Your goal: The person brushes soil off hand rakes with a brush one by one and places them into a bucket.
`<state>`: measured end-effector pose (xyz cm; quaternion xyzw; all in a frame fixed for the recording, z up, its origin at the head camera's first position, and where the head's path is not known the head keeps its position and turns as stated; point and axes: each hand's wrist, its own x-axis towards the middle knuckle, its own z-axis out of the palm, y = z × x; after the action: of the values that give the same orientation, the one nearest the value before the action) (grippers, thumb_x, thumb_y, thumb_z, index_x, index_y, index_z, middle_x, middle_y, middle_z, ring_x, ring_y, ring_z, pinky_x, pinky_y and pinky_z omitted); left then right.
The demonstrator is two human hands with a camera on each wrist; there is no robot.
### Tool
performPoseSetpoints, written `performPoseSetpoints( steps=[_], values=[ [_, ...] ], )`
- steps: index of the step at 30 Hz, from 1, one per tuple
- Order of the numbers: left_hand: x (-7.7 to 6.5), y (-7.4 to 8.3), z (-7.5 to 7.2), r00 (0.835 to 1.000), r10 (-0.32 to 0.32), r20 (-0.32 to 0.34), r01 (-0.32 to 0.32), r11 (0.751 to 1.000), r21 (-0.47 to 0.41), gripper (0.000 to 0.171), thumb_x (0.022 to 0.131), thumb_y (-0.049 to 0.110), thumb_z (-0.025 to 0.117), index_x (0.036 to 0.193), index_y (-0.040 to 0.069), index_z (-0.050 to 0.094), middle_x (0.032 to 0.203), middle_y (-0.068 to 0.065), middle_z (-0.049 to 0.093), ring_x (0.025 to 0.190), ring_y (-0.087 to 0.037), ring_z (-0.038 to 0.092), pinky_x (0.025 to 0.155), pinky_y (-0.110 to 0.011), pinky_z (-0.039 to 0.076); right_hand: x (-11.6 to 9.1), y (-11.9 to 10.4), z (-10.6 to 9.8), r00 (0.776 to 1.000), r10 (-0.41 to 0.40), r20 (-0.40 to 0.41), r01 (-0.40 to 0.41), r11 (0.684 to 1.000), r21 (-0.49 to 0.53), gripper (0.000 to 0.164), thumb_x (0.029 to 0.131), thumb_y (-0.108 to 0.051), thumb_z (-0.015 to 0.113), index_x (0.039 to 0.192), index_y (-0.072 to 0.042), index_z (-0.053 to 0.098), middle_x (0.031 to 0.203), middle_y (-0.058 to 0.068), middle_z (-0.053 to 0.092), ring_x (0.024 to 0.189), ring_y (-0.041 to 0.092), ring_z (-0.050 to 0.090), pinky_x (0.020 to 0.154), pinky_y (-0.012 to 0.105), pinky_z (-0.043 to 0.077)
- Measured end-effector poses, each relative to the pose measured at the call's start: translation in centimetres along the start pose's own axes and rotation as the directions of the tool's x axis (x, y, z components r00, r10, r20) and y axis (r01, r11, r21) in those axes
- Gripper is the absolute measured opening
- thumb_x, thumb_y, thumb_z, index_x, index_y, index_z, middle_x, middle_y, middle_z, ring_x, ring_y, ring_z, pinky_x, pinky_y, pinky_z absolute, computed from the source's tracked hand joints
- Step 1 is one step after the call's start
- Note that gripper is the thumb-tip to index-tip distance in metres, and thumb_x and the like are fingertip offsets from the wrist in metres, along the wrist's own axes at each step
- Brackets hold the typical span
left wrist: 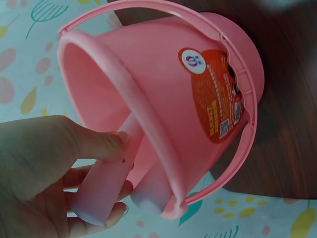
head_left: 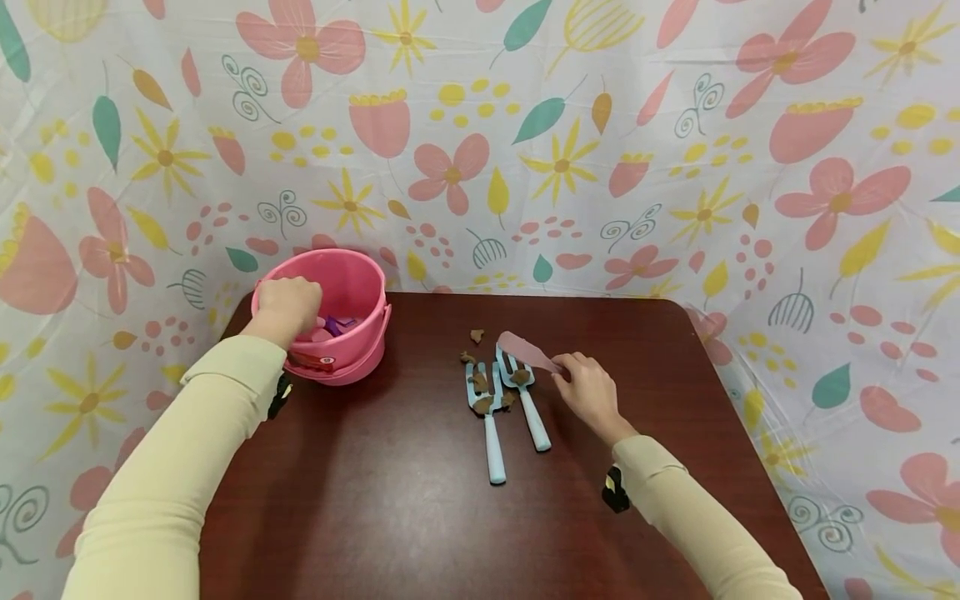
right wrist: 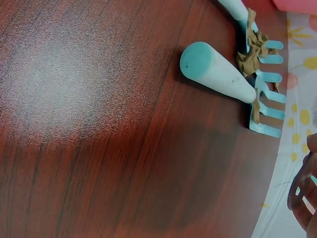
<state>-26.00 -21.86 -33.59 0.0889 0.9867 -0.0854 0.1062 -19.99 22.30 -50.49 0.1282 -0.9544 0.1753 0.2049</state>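
Over the rim of the pink bucket (head_left: 360, 354), at the table's left back, my left hand (head_left: 288, 302) reaches in. In the left wrist view its thumb and fingers grip a pink tool handle (left wrist: 106, 178), whose far end is hidden inside the bucket. Another pale pink handle (left wrist: 153, 187) leans close by it. My right hand (head_left: 588, 390) pinches a mauve, flat-bladed tool (head_left: 525, 350) by its narrow end. Its blade overlaps the tines of a light blue garden fork (head_left: 535, 421). Left of that lies a second light blue fork (head_left: 494, 454). Brown crumpled bits (head_left: 480, 383) lie on their tines.
Two more brown scraps (head_left: 477, 335) lie on the dark wooden table (head_left: 405, 508) behind the forks. Purple pieces (head_left: 339, 325) show inside the bucket. A flower-printed cloth (head_left: 450, 83) hangs right behind the table and along its sides.
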Motion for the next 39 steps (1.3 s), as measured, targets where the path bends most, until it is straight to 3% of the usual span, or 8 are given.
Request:
performPoseSetpoints(
  steps=[10, 17, 30, 39],
  values=[
    [-0.1, 0.1, 1.2, 1.0, 0.003, -0.004, -0.003, 0.998, -0.057, 0.024, 0.075, 0.019, 0.071, 0.088, 0.002, 0.061, 0.084, -0.017, 0.061, 0.074, -0.036, 0.059, 0.058, -0.049, 0.049, -0.4, 0.0, 0.3, 1.0, -0.014, 0.0, 0.014, 1.0, -0.007, 0.023, 0.078, -0.017, 0.072, 0.101, -0.014, 0.067, 0.089, 0.005, 0.065, 0.071, 0.022, 0.058, 0.051, 0.038, 0.046],
    [-0.6, -0.3, 0.4, 0.997, -0.021, -0.071, 0.017, 0.998, -0.052, 0.022, 0.075, 0.017, 0.067, 0.09, 0.002, 0.061, 0.09, -0.02, 0.061, 0.081, -0.04, 0.059, 0.063, -0.053, 0.047, -0.3, 0.3, 0.1, 1.0, 0.001, 0.018, 0.0, 1.0, -0.012, 0.023, 0.079, -0.018, 0.071, 0.101, -0.014, 0.067, 0.09, 0.006, 0.065, 0.071, 0.022, 0.057, 0.052, 0.038, 0.047],
    [-1.1, -0.8, -0.1, 0.996, -0.032, -0.089, 0.024, 0.995, -0.094, 0.019, 0.08, 0.01, 0.059, 0.096, 0.0, 0.06, 0.093, -0.021, 0.06, 0.084, -0.042, 0.057, 0.066, -0.056, 0.047, -0.6, 0.2, 0.0, 1.0, 0.022, 0.013, -0.022, 0.999, -0.031, 0.022, 0.078, -0.017, 0.072, 0.1, -0.014, 0.068, 0.089, 0.005, 0.065, 0.075, 0.025, 0.059, 0.058, 0.04, 0.049],
    [-1.8, 0.2, -0.4, 0.984, -0.002, -0.176, -0.016, 0.995, -0.098, 0.043, 0.083, 0.017, 0.061, 0.122, 0.001, 0.053, 0.109, -0.022, 0.055, 0.098, -0.041, 0.054, 0.074, -0.061, 0.045, -0.6, 0.4, -0.1, 1.0, 0.02, 0.008, -0.02, 0.999, -0.028, 0.022, 0.079, -0.017, 0.071, 0.1, -0.014, 0.067, 0.09, 0.005, 0.065, 0.074, 0.024, 0.059, 0.056, 0.04, 0.048]
  ],
)
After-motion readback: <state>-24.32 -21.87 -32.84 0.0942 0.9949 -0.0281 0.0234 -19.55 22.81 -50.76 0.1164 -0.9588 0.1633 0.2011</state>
